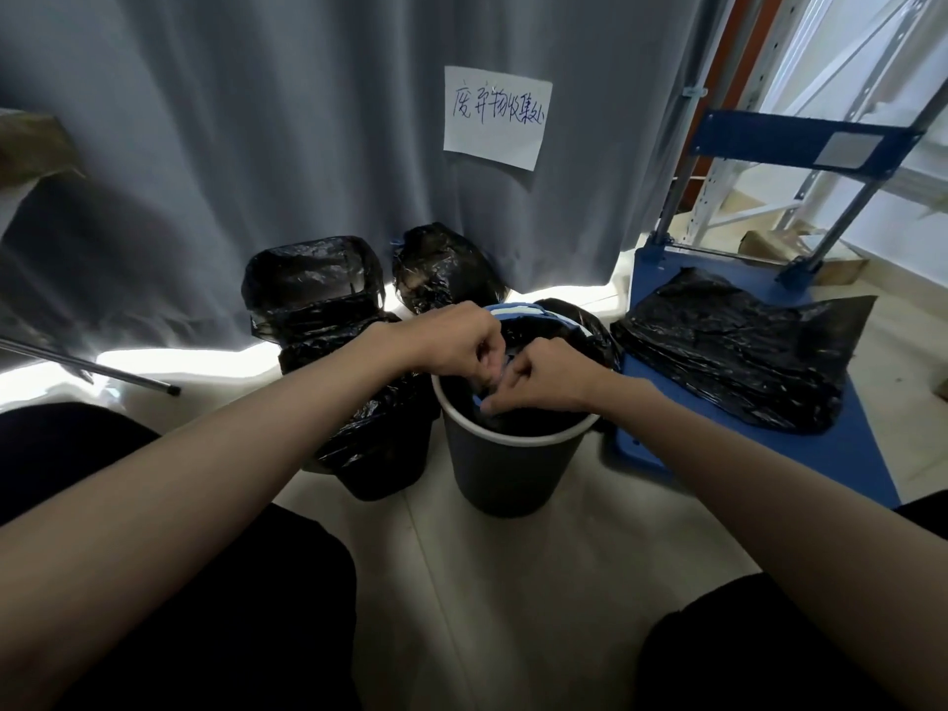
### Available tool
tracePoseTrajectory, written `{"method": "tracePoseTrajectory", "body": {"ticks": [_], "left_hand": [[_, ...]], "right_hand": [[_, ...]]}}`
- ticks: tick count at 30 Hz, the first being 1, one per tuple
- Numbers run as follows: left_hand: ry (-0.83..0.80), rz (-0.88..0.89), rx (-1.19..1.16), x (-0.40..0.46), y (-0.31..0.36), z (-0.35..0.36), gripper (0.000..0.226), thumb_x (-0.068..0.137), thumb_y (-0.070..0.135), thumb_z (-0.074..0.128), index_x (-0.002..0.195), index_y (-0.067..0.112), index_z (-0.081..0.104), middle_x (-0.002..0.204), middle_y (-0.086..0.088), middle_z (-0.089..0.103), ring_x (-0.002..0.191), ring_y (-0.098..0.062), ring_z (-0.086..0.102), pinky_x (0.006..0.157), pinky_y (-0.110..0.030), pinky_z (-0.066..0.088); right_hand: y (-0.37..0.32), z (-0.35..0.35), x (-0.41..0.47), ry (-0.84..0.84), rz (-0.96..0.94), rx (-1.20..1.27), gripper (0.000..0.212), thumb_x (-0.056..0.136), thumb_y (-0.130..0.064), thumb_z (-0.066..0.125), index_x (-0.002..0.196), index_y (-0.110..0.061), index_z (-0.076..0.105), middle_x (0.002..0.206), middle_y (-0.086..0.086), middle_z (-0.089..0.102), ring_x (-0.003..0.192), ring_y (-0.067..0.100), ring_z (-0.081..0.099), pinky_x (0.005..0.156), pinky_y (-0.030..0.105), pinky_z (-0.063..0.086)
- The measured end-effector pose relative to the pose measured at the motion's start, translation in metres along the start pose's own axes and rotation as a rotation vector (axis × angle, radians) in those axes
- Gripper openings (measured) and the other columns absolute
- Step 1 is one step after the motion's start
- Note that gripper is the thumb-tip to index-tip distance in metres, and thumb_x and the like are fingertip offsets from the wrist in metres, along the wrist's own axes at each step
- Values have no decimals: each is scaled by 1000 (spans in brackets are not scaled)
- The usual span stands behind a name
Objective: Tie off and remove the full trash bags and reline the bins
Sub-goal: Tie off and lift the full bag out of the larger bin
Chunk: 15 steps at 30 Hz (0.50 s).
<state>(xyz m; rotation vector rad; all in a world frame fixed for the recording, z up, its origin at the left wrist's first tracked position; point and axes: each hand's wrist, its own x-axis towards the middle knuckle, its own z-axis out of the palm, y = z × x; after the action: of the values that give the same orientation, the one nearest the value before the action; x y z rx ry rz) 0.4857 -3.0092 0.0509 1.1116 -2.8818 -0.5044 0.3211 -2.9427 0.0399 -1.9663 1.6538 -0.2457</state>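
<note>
Head view: both hands sit over the mouth of the dark round bin (pixel 505 472), centre of frame. Left hand (pixel 451 338) has fingers curled down into the black bag (pixel 544 331) lining the bin; right hand (pixel 546 382) is curled too, pinching bag film at the near side of the opening. The exact pinch points are hidden behind the knuckles, and a bit of blue shows between the fingers; can't tell what it is. The bin's far rim shows a blue-and-white band (pixel 518 310), partly covered by the left hand. The bag's inside is too dark to read. Left of the bin, touching or nearly so, is a second bin wrapped in black film (pixel 369 402), its lower edge cut by the left forearm. Behind it is a square lined bin (pixel 313 284), and a tied-off black bag (pixel 441 269) sits on the floor against the grey curtain (pixel 256 120). A white paper sign (pixel 495 118) on the curtain, upper centre, carries blue handwritten Chinese characters, not cleanly legible. At right, a blue platform cart (pixel 851 443) carries a flat stack of black bags (pixel 738 351); its handle plate (pixel 849 143) is blank grey. Metal racking (pixel 744 94) and cardboard boxes (pixel 764 243) show at upper right, blurred. A metal rod (pixel 92 369) lies on the floor at left. Free tiled floor (pixel 487 582) lies in front of the bins, between the person's dark-clad knees.
</note>
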Motion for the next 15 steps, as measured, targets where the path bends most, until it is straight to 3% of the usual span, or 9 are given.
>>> {"method": "tracePoseTrajectory", "body": {"ticks": [3, 7, 10, 12, 15], "left_hand": [[-85, -45, 25, -1, -6, -7, 18, 68, 26, 81, 67, 38, 68, 71, 17, 69, 67, 1, 64, 69, -30, 55], [-151, -86, 118, -4, -10, -5, 30, 61, 32, 87, 88, 33, 74, 90, 15, 69, 82, -7, 63, 76, -31, 53], [-96, -69, 254, -5, -11, 3, 24, 66, 32, 83, 86, 30, 72, 81, 13, 64, 81, -15, 63, 65, -31, 47], [-29, -61, 316, -5, -10, 4, 14, 69, 30, 80, 77, 30, 68, 64, 14, 51, 73, -17, 59, 57, -28, 36], [21, -69, 321, -5, -9, 2, 22, 71, 28, 79, 66, 34, 58, 59, 14, 44, 71, -18, 58, 55, -27, 32]], "right_hand": [[-5, 12, 0, 47, -17, -79, 27, 66, -47, 82, 75, -22, 75, 73, -7, 70, 76, 8, 62, 69, 27, 50], [-9, 14, 4, 149, 4, -94, 8, 79, -26, 66, 72, -24, 67, 87, 2, 69, 88, 25, 65, 74, 32, 51], [-11, 4, 6, 156, 10, -28, 15, 82, -19, 65, 68, -26, 64, 87, 2, 69, 90, 26, 65, 85, 40, 54], [-11, -3, 7, 159, 1, 17, 16, 82, -13, 66, 70, -23, 67, 77, -3, 67, 86, 21, 65, 85, 34, 53], [-7, -12, 7, 170, 31, 79, 8, 83, -7, 66, 78, -10, 72, 67, -6, 65, 71, 12, 60, 74, 23, 50]]}}
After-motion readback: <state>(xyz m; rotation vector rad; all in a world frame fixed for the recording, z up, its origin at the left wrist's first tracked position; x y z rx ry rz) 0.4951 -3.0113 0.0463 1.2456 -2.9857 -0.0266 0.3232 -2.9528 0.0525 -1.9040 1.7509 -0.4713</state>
